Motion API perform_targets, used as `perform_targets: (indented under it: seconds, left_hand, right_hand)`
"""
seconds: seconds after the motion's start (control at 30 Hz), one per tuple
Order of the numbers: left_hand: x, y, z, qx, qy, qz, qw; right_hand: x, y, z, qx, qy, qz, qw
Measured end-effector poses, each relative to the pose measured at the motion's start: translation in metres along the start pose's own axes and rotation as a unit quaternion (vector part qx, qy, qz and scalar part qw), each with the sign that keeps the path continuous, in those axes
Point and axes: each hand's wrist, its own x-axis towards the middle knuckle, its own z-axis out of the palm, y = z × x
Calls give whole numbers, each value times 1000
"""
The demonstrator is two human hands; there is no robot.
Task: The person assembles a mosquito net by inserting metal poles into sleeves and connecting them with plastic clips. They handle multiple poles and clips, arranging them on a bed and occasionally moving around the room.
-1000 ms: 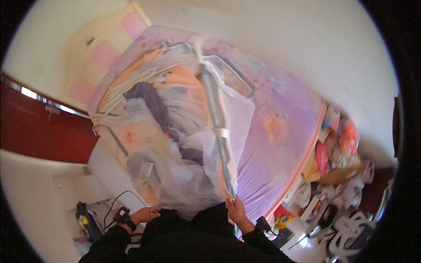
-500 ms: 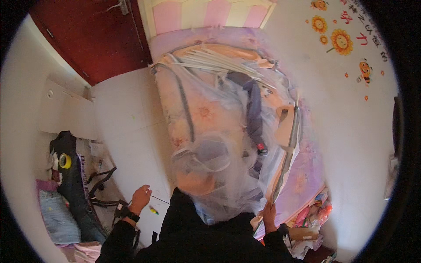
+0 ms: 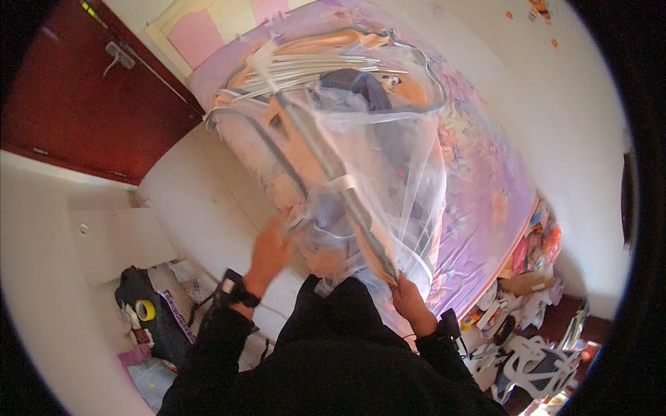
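Note:
A sheer white mosquito net with orange fabric and grey edging lies in loose folds across the bed. My right hand is closed on the lower end of its orange-and-grey border strip, which slants up and left over the bed. My left hand is smeared by motion at the net's near left side; whether it grips the mesh cannot be made out. Several thin white poles rest on the far part of the net. Beside them is a bunched dark grey cloth, partly under the mesh.
The bed has a purple flowered sheet and a pink-and-cream headboard. A dark red door stands at far left. Dark bundles with a yellow tape roll lie lower left. Bags, a cardboard box and a white-framed chair crowd the lower right.
My right hand has drawn the border strip from the bed's right side leftward across the middle. My left hand has moved up and right to the net. The view has turned.

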Motion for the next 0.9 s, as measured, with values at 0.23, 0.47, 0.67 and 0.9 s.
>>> perform_targets:
  seconds: [0.23, 0.47, 0.67, 0.9]
  left_hand:
    - [119, 74, -124, 375, 250, 262, 853]
    - [137, 173, -138, 422, -8, 340, 840]
    - [85, 198, -191, 444, 85, 355, 818]
    - [82, 183, -329, 562, 134, 223, 785]
  right_hand:
    - [-43, 20, 8, 61, -3, 25, 998]
    - [-87, 28, -14, 21, 18, 8, 1000]
    - [-139, 61, -4, 22, 104, -21, 994]
    - [-168, 108, 15, 4, 136, -11, 991]
